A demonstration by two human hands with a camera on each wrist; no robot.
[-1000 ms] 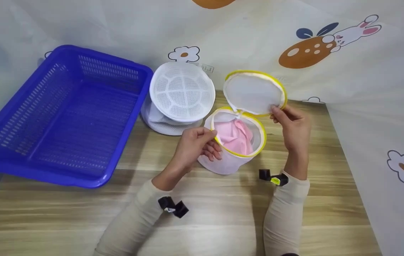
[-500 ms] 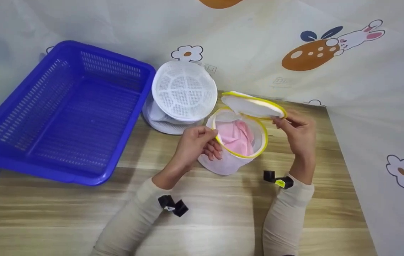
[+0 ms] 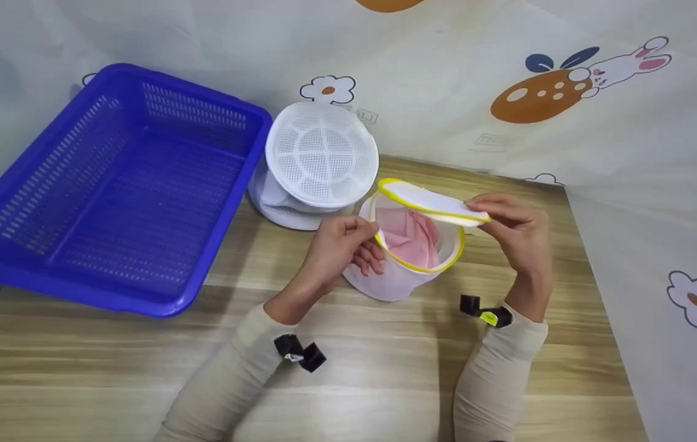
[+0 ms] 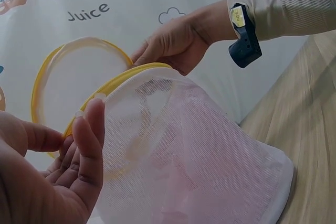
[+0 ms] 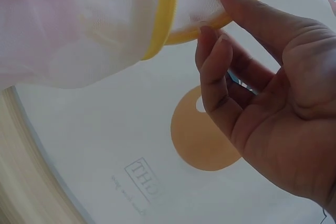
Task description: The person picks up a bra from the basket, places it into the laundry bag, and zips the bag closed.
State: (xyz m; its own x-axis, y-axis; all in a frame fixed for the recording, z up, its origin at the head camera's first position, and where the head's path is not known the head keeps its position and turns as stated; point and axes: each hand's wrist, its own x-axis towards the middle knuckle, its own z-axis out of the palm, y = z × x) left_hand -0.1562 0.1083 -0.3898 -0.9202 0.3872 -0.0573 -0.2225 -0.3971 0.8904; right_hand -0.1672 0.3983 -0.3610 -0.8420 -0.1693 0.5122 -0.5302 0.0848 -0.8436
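Note:
A white mesh laundry bag (image 3: 385,283) with yellow zipper edging stands on the table, a folded pink cloth (image 3: 407,242) inside it. My left hand (image 3: 339,248) pinches the yellow rim on the bag's left side between thumb and forefinger. With thumb and fingers, my right hand (image 3: 517,230) grips the right edge of the round lid (image 3: 431,201), which tilts over the back of the opening. In the left wrist view the pink shows through the mesh wall (image 4: 210,145). The right wrist view has the right thumb and fingers on the lid's yellow edge (image 5: 189,36).
A large blue plastic basket (image 3: 201,270) stands to the left. Beside it, behind the left hand, is a white mesh laundry bag with a round ribbed end (image 3: 323,153). A patterned sheet (image 3: 434,80) rises behind the wooden table (image 3: 379,380).
My right hand has brought the lid from nearly upright down and forward over the bag's opening. The left hand keeps its pinch on the rim.

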